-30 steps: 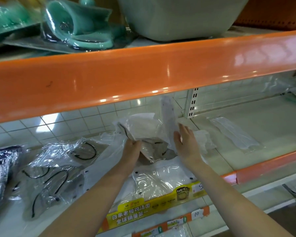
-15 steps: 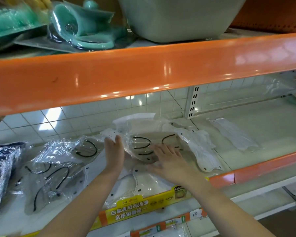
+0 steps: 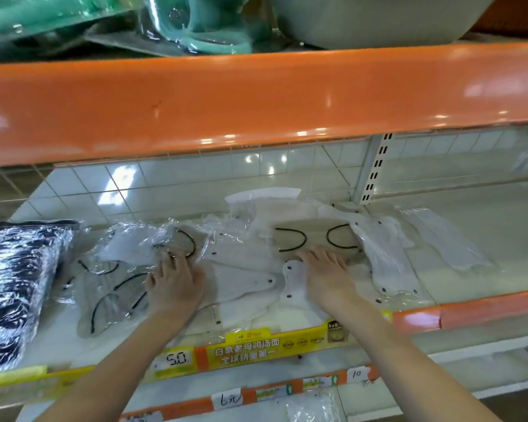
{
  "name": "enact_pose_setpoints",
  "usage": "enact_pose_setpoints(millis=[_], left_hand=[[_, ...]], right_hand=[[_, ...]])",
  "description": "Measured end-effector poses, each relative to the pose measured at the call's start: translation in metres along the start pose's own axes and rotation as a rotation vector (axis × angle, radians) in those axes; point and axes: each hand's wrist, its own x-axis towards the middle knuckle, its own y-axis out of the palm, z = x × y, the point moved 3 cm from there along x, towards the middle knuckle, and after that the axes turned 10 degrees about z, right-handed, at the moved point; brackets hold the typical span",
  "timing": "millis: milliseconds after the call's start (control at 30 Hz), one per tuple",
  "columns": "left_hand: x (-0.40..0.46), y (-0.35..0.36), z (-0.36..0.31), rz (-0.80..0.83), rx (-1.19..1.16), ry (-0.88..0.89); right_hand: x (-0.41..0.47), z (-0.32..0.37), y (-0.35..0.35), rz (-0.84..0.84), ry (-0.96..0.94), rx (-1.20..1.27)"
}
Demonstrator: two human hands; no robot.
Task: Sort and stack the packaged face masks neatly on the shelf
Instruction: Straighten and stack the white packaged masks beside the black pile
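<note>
Currently, the beige packaged mask (image 3: 314,239) is laid flat mid-shelf (image 3: 469,233), long axis left-right. It is pressed by the right hand (image 3: 326,275), fingers straight; the left hand (image 3: 174,281) is flattened on neighbouring packets (image 3: 116,269).

masks (image 3: 244,269) mid-shelf (image 3: 469,226) — dark bundle (image 3: 16,284) left, basin (image 3: 363,16) above

my left hand (image 3: 174,281) flat on clear-wrapped masks (image 3: 128,269) | my right hand (image 3: 326,275) pressing beige mask packet (image 3: 314,239) | white packets (image 3: 384,257) beside it on shelf (image 3: 485,226)
</note>
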Motion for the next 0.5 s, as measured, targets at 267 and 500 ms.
enact_pose_setpoints(millis=[267, 500], left_hand=[[-0.013, 0.004, -0.019, 0.051, -0.137, 0.201], [-0.006, -0.012, 0.022, -0.033, -0.425, 0.268]], right_hand=[[0.009, 0.088, 0.014, -0.128, -0.284, 0.125], [0.013, 0.148, 0.036, -0.093, -0.431, 0.072]])
